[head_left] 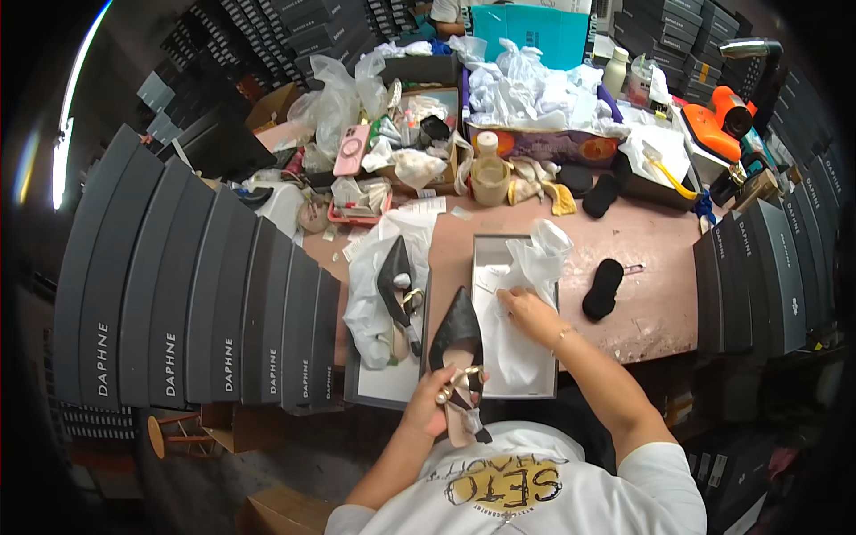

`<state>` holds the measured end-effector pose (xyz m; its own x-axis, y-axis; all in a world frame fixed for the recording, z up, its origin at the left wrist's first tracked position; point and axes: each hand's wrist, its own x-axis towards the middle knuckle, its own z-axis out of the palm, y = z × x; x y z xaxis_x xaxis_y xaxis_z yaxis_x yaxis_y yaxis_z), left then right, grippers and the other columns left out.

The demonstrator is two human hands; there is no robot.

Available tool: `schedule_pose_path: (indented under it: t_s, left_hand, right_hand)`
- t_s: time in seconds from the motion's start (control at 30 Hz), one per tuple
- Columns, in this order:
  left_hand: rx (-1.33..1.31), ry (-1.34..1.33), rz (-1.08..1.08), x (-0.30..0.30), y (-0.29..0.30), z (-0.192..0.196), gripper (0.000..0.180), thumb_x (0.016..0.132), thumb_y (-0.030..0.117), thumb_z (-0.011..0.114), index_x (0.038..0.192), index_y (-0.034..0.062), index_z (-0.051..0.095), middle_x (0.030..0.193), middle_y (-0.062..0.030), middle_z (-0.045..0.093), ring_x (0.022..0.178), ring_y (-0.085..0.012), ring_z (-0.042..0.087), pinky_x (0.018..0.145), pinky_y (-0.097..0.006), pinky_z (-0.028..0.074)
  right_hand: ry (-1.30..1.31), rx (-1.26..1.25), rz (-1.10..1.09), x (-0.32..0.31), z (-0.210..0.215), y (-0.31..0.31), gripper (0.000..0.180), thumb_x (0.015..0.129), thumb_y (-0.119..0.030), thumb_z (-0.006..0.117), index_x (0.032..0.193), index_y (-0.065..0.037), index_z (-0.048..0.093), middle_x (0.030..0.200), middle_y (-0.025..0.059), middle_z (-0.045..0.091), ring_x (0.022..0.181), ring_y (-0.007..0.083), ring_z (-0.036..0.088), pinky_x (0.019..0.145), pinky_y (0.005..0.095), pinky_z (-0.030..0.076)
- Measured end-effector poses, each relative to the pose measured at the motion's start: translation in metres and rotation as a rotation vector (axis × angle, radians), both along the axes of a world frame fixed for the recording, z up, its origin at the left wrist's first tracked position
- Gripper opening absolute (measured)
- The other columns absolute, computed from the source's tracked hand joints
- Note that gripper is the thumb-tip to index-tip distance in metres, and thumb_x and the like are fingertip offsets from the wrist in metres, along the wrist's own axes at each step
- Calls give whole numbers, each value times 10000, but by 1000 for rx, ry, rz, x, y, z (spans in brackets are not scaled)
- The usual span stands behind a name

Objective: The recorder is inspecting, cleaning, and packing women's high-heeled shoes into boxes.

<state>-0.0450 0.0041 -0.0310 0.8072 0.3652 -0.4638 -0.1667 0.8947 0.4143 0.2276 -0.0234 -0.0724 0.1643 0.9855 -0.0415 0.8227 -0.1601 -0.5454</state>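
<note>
My left hand (433,398) is wrapped round the heel end of a black pointed shoe (456,323) with a gold-trimmed strap, its toe pointing away from me. To its right lies a grey shoebox part with a white inside (520,390), holding white tissue paper (505,343). Over this box, my right hand (528,314) has its fingers pinched together at the tissue, which bunches up beyond the hand. A matching black shoe (394,278) rests on crumpled white paper (364,308) in a second box part (381,385) on the left.
Tall rows of dark grey shoeboxes (169,294) flank me on the left, with more boxes (758,276) on the right. A black shoe-shaped pad (604,290) lies on the pink table (660,312). Behind stand a glue jar (490,169), a pink phone (352,149) and a tissue-filled box (553,147).
</note>
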Motion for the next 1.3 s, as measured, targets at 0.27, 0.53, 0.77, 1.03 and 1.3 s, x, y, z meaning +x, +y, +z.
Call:
schedule_pose_path:
  t_s: [0.27,0.53,0.77,1.03,1.3]
  left_hand:
    - [292,50,159,16,-2,22,509,828,127,607,1296,15,440,1111,-154,606,948,-226,634,818,-362,541]
    - [213,90,186,28,-18,24,657,764,6,544,1386,100,352,1176,-84,522,1048,-188,565,905,-342,493]
    - [288,40,149,29,-16,46,660,785,1,512,1403,112,308,1201,-91,503,1048,-214,564,896,-381,508]
    - [351,-81,83,49,-19,59,723,945,182,542,1494,108,78,1342,-120,447,1190,-203,501,971,-362,448]
    - [-297,-361,190,51,22,46,544,915,404,538,1145,-82,454,828,-92,486,688,-151,457,604,-266,420]
  right_hand:
    - [513,170,197,-68,128,-32,432,741,-23,702,1141,-80,549,989,113,538,839,225,615,718,304,502]
    - [73,334,87,-91,88,-23,388,668,-53,692,1033,-106,572,927,95,521,797,297,596,654,388,511]
    - [306,359,-95,-82,109,-30,455,682,-155,799,1063,-65,567,992,134,538,873,318,604,749,376,507]
    - [381,342,-208,-31,113,-23,828,712,-143,763,1421,-50,346,1258,204,538,1078,282,578,873,369,478]
    - [858,314,-81,-42,124,-59,510,828,-88,704,1293,-31,503,1142,104,583,876,131,592,699,248,505]
